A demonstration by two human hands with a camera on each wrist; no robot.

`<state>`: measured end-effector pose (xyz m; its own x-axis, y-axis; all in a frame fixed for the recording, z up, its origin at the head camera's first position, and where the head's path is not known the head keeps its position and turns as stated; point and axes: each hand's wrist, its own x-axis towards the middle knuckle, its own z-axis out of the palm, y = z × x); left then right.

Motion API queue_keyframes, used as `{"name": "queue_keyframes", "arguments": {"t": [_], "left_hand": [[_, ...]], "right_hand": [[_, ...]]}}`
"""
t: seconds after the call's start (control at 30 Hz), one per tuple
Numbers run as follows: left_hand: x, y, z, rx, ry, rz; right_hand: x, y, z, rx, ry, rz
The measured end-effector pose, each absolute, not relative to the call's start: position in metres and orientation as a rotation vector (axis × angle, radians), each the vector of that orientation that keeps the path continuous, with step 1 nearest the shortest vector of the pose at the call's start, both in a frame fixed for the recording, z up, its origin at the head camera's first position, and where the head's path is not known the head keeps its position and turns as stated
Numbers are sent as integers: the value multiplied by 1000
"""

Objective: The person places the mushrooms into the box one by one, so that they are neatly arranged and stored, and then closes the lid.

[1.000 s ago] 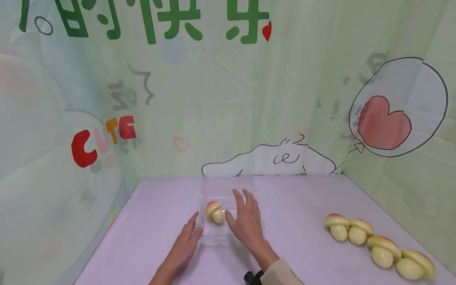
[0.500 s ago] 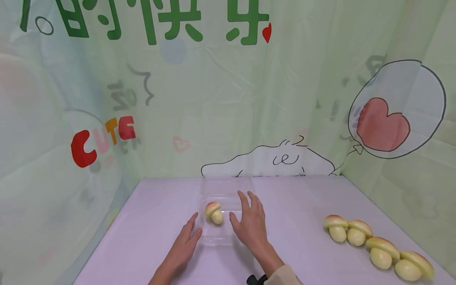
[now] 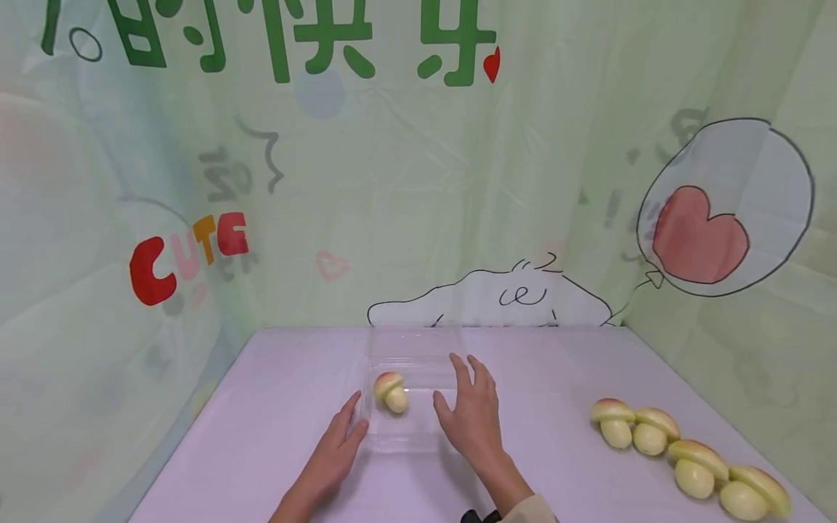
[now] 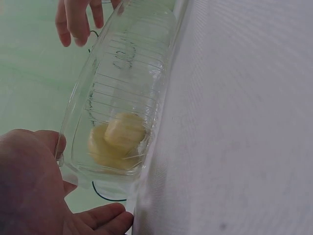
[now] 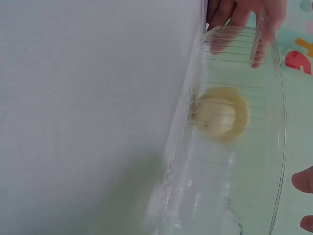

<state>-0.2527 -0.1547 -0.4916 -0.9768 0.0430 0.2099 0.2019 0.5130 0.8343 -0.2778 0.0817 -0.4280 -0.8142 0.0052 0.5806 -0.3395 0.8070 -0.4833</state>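
A clear plastic container (image 3: pixel 418 428) lies on the pale table (image 3: pixel 275 407) with one toy mushroom (image 3: pixel 391 391) inside, red-tinged cap up. My left hand (image 3: pixel 349 427) lies flat on the table, fingers straight, its thumb against the container's left rim. My right hand (image 3: pixel 463 392) hovers just right of the container, fingers spread, holding nothing. The left wrist view shows the mushroom (image 4: pixel 119 140) through the container wall (image 4: pixel 122 73). In the right wrist view the mushroom (image 5: pixel 220 115) sits in the container (image 5: pixel 234 171).
Several more toy mushrooms (image 3: pixel 686 457) lie in a row at the table's right front. Printed green curtains (image 3: pixel 392 181) close in the table at the back and on both sides.
My right hand has drawn back to the right, from over the container to beside its right edge. The left hand and the mushroom have stayed put.
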Motion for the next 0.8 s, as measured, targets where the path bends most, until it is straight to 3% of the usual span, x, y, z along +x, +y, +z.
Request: {"name": "queue_keyframes", "arguments": {"t": [0.8], "left_hand": [[-252,-155,-491,-191,-2597,-1443]], "right_hand": [[-273,114,-428,163,-2381,824]]}}
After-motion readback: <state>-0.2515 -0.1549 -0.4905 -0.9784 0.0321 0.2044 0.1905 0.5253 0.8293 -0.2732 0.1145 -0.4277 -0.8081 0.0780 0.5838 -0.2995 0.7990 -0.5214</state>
